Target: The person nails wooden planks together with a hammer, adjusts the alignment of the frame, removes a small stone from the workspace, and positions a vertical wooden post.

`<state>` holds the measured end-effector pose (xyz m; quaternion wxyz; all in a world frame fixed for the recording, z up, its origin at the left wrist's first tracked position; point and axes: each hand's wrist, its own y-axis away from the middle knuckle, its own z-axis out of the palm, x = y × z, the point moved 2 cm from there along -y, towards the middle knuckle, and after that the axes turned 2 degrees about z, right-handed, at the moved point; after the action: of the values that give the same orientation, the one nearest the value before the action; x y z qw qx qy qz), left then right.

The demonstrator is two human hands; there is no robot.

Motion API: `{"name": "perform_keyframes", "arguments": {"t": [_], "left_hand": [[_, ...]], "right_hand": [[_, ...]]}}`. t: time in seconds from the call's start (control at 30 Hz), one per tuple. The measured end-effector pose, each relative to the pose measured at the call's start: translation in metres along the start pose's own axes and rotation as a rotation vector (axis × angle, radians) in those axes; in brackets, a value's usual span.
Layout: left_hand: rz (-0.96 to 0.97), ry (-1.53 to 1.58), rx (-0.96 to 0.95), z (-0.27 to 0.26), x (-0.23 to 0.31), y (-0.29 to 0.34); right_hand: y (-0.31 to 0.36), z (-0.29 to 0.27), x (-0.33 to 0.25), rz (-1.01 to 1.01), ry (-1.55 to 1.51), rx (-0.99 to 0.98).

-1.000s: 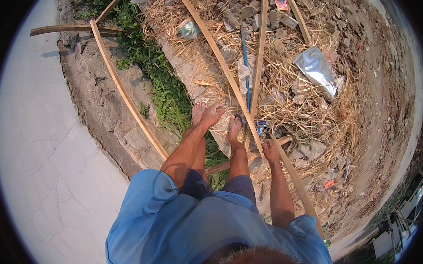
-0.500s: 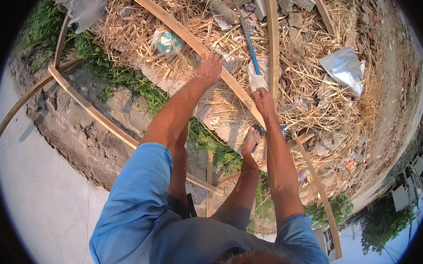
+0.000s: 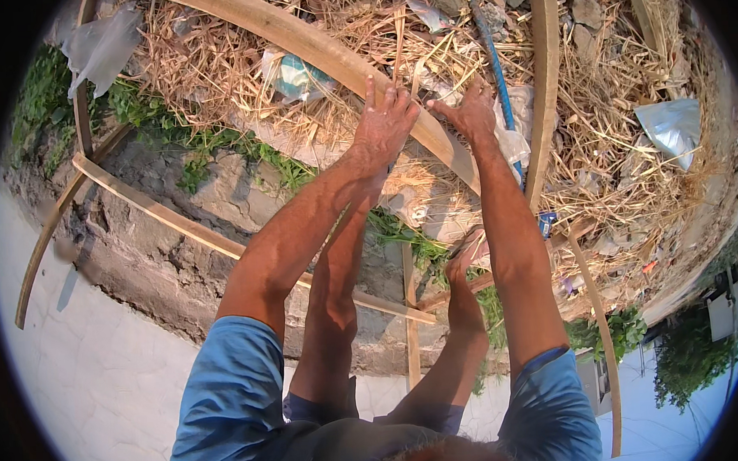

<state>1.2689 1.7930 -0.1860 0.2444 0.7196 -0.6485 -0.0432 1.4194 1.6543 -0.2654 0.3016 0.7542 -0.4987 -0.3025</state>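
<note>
Our left hand (image 3: 383, 124) is spread flat, fingers apart and pointing away from us, palm pressed down on the wide bamboo strip (image 3: 320, 47) that runs diagonally across the pile, so it's resting on it rather than gripping. Our right hand (image 3: 467, 112) sits just to the right of that, also open with fingers fanned, touching the same strip near its lower stretch; can't really tell if any fingers hook under the edge. Right under both hands is a heap of dry straw (image 3: 214, 72) with scraps mixed in. Just past the right hand a thin blue rod (image 3: 494, 68) runs away from us, with a crumpled white plastic bag (image 3: 513, 138) beside it, and further right a second bamboo strip (image 3: 544, 83) stands nearly straight up the view. Well off to the right lies a shiny silver wrapper (image 3: 669, 131). Left of the left hand there's a teal and white packet (image 3: 296, 75) in the straw. Nearer to us, below the hands, a thinner strip (image 3: 221, 241) crosses a rough stone ledge (image 3: 181, 272) with weeds (image 3: 201, 147) along its top, and our bare foot (image 3: 469, 251) rests on the sticks there.
</note>
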Motion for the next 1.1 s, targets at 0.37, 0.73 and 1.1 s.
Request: {"name": "perform_keyframes", "arguments": {"t": [0.37, 0.73, 1.1], "left_hand": [[0.012, 0.09, -0.141, -0.002, 0.005, -0.024], [-0.524, 0.363, -0.106, 0.011, 0.011, -0.135], [-0.672, 0.406, -0.171, -0.01, 0.053, -0.171]], "right_hand": [[-0.056, -0.035, 0.044, -0.127, 0.107, -0.238], [-0.051, -0.037, 0.076, -0.155, 0.005, -0.138], [-0.029, -0.058, 0.109, -0.235, -0.061, 0.055]]}}
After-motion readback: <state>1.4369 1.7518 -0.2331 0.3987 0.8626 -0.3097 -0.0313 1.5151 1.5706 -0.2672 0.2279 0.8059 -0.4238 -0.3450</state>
